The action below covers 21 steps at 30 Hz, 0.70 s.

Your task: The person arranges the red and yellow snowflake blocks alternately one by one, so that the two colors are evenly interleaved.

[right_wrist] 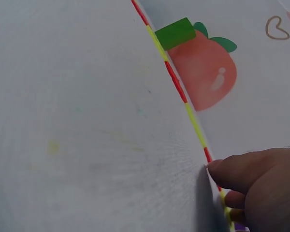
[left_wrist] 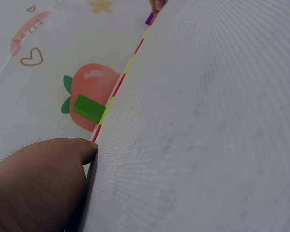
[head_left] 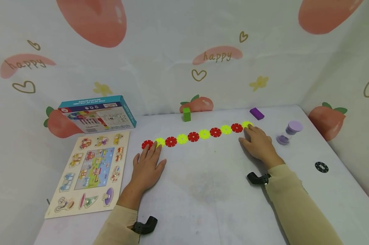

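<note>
A row of red and yellow notched plastic snowflake discs (head_left: 193,136) lies flat across the white table, colours alternating. My left hand (head_left: 147,170) rests at its left end, fingers spread and fairly straight, fingertips on the end red disc (head_left: 146,144) and the neighbouring yellow disc (head_left: 160,141). At the right end, my right hand (head_left: 259,144) touches the last yellow disc (head_left: 246,124), partly covered by its fingers. The right wrist view shows that thumb (right_wrist: 227,171) beside the row's edge; the left wrist view shows the left thumb (left_wrist: 84,150) near the discs, other fingers hidden.
Behind the row stand a green block (head_left: 186,114) and a purple block (head_left: 257,114). A purple-capped sand timer (head_left: 289,132) and a black chip (head_left: 321,167) lie right. On the left are a wooden puzzle board (head_left: 71,177) and a cardboard box (head_left: 98,115) against the printed cloth.
</note>
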Motion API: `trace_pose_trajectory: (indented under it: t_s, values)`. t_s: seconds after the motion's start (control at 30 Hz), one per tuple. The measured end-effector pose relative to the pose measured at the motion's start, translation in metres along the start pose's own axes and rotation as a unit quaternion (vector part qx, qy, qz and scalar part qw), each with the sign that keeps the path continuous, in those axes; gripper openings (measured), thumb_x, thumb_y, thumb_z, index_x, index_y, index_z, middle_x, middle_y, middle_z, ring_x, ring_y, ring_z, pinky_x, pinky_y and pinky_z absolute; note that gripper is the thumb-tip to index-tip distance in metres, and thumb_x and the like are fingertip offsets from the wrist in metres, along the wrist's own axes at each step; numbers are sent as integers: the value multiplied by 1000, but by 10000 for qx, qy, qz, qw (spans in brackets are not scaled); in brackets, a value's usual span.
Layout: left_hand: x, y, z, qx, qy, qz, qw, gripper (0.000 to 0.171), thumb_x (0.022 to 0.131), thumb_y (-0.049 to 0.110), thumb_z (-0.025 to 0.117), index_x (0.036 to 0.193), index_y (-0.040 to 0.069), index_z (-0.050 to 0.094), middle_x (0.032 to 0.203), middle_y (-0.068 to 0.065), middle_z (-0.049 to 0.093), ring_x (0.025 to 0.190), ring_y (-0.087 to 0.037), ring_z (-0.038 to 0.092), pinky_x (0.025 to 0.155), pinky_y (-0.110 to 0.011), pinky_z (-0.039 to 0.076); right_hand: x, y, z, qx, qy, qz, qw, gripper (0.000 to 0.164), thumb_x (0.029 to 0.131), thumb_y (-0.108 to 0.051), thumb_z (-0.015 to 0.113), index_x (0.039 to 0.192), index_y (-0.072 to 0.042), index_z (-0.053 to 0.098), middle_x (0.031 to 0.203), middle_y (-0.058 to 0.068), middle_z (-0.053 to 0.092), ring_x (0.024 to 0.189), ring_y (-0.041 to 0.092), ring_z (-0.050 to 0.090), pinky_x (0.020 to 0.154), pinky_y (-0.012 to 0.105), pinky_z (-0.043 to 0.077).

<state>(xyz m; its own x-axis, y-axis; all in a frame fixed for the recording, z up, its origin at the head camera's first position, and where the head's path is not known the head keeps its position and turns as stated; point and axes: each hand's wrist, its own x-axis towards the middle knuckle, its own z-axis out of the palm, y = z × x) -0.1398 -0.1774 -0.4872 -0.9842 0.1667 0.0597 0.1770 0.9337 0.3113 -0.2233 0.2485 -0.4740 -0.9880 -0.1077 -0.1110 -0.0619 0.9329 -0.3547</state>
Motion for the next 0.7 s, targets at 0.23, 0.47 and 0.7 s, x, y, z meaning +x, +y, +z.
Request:
trace_pose_trajectory:
  t_s: [0.23, 0.47, 0.7]
  values:
    - [0, -1, 1, 11, 4, 14, 10000, 71, 92, 47, 55, 152, 20, 28, 158, -4, 16, 143, -30, 6, 106, -62, 5, -6, -5, -6, -288, -127, -22, 9995, 67, 94, -46, 53, 142, 0, 42, 150, 23, 28, 136, 45, 22, 96, 72, 20]
    - [0, -1, 1, 26, 46, 42, 10000, 71, 92, 47, 55, 152, 20, 29, 158, -4, 18, 143, -30, 7, 106, -62, 6, -10, -8, -11, -507, -270, -71, 9983, 64, 94, -45, 54, 139, -1, 45, 149, 25, 29, 133, 47, 24, 93, 73, 24]
    - [0, 0, 1, 27, 43, 22, 10000, 69, 93, 47, 54, 152, 19, 30, 158, -5, 19, 143, -30, 8, 106, -62, 7, -12, -8, -10, -561, -250, -206, 9979, 67, 94, -45, 54, 141, 0, 42, 149, 25, 29, 133, 47, 25, 92, 73, 25]
